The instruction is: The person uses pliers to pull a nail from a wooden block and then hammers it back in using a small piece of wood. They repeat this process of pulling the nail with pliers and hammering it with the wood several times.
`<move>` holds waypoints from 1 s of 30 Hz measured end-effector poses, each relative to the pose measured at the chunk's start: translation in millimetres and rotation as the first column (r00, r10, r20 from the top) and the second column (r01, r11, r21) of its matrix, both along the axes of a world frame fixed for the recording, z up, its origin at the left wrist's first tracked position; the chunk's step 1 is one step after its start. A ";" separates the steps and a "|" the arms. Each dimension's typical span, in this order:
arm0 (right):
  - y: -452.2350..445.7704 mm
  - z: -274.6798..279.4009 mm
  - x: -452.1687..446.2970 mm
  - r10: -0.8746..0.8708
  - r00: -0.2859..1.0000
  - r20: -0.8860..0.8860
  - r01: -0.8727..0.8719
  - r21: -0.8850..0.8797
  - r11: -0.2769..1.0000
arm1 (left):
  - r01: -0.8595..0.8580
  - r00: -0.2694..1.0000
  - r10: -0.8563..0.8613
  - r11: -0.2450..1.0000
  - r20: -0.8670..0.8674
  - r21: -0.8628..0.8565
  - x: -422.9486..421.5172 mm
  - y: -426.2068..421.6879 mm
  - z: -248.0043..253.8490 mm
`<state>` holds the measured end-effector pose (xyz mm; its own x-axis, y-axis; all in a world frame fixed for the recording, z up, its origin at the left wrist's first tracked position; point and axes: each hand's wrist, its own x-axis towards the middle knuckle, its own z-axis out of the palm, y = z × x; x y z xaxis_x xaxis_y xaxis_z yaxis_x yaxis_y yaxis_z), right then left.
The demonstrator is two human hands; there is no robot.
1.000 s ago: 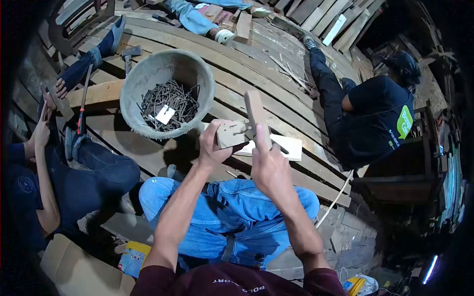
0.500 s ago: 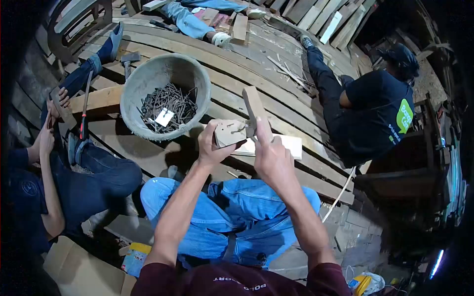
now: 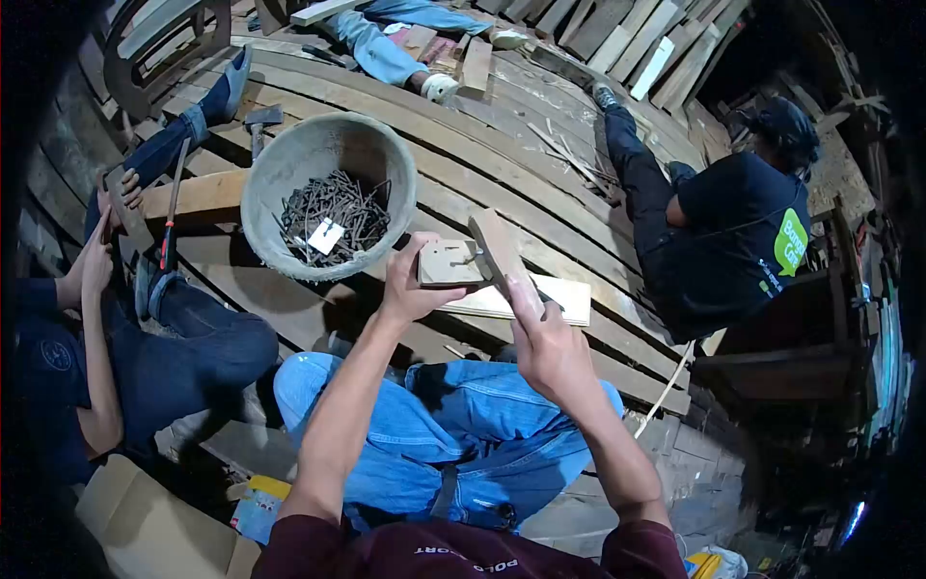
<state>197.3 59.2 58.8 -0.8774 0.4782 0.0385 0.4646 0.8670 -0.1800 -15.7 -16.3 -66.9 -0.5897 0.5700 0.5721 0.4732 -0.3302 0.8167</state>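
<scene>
My left hand (image 3: 409, 291) grips a small pale wooden block (image 3: 444, 261) that has a few holes or marks in its upper face. My right hand (image 3: 559, 355) is closed around the lower end of a narrow wooden bar (image 3: 497, 249), its thumb lying along the wood. The bar slants against or just beside the block's right edge. A small metal-looking pin (image 3: 476, 255) shows between the two pieces; whether it joins them I cannot tell. Below them, a light flat board (image 3: 567, 299) lies on the slats, partly hidden by my hands.
A large grey bucket (image 3: 258, 241) holds many dark nail-like pieces and a white tag (image 3: 326, 234). Behind it lies a hammer (image 3: 258, 124). One person sits at left with a red-handled tool (image 3: 168, 246) nearby, another (image 3: 723, 232) at right. Gaps run between the floor slats.
My right hand has moved slightly down and right, and the bar has tilted, its upper end lower and leaning left. The block in my left hand is turned a little flatter.
</scene>
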 end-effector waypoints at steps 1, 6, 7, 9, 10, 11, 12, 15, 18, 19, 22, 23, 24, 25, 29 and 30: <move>2.6 1.9 -1.9 0.023 0.998 -0.054 -0.023 0.004 1.000 | -0.048 0.999 0.048 0.999 0.010 -0.013 2.6 1.8 0.3; 9.6 0.1 -15.9 0.036 0.999 -0.009 -0.036 0.048 0.998 | -0.020 1.000 0.021 0.997 0.021 -0.070 -1.8 0.0 -0.3; 6.8 -1.5 -7.2 0.051 0.999 -0.007 -0.050 0.047 0.998 | 0.000 1.000 0.001 0.999 0.024 -0.052 -1.3 0.2 -2.6; 11.0 0.4 -1.8 0.067 0.998 0.017 -0.068 0.037 0.997 | 0.041 0.999 -0.040 0.999 0.029 -0.017 0.1 -0.1 -3.4; 12.3 1.2 -5.6 0.061 0.998 0.015 -0.062 0.041 0.997 | 0.016 0.999 -0.016 1.000 0.034 -0.016 -1.0 2.6 -2.9; 11.5 1.1 -6.6 0.044 0.999 0.017 -0.045 0.038 0.998 | 0.012 1.000 -0.012 1.000 0.017 -0.026 -0.8 1.9 -3.8; 17.0 4.1 -20.5 0.056 0.998 0.010 -0.056 0.025 0.998 | 0.003 1.000 -0.002 0.999 0.014 -0.040 -1.1 0.7 -3.1; 14.7 7.2 -22.0 0.075 0.996 0.041 -0.077 0.049 0.996 | 0.002 1.000 -0.002 0.999 -0.001 -0.035 -4.6 2.0 -7.2; 7.5 4.2 11.6 0.100 0.995 0.026 -0.100 0.009 0.995 | -0.008 0.999 0.007 0.999 -0.041 -0.032 -3.4 -1.2 1.7; 12.3 5.4 6.5 0.107 0.994 0.031 -0.107 0.026 0.994 | -0.023 0.997 0.019 0.998 -0.074 -0.054 -1.3 -2.5 5.0; 18.1 9.6 -20.1 0.075 0.995 0.060 -0.076 0.018 0.997 | -0.019 1.000 0.021 0.995 0.014 -0.093 2.0 -1.9 -3.6; 20.0 8.5 -27.9 0.080 0.995 0.064 -0.084 0.056 0.995 | -0.033 0.999 0.032 0.992 -0.008 -0.124 -2.1 -2.8 -3.7; 20.1 7.2 -26.5 0.081 0.995 0.053 -0.083 0.041 0.996 | -0.037 0.999 0.036 0.993 -0.013 -0.115 -3.4 -1.6 -3.9; 19.3 5.3 -22.0 0.091 0.995 0.049 -0.092 0.030 0.995 | 0.004 0.999 -0.007 0.997 -0.036 -0.077 -4.4 -4.1 -2.7; 12.0 1.3 18.3 0.072 0.996 0.042 -0.071 -0.029 0.997 | -0.007 0.992 0.002 0.999 -0.123 -0.038 -3.1 -2.4 8.1; 13.0 4.2 15.5 0.079 0.993 0.082 -0.078 -0.016 0.997 | -0.036 0.996 0.031 0.998 -0.083 -0.054 -3.4 0.6 2.1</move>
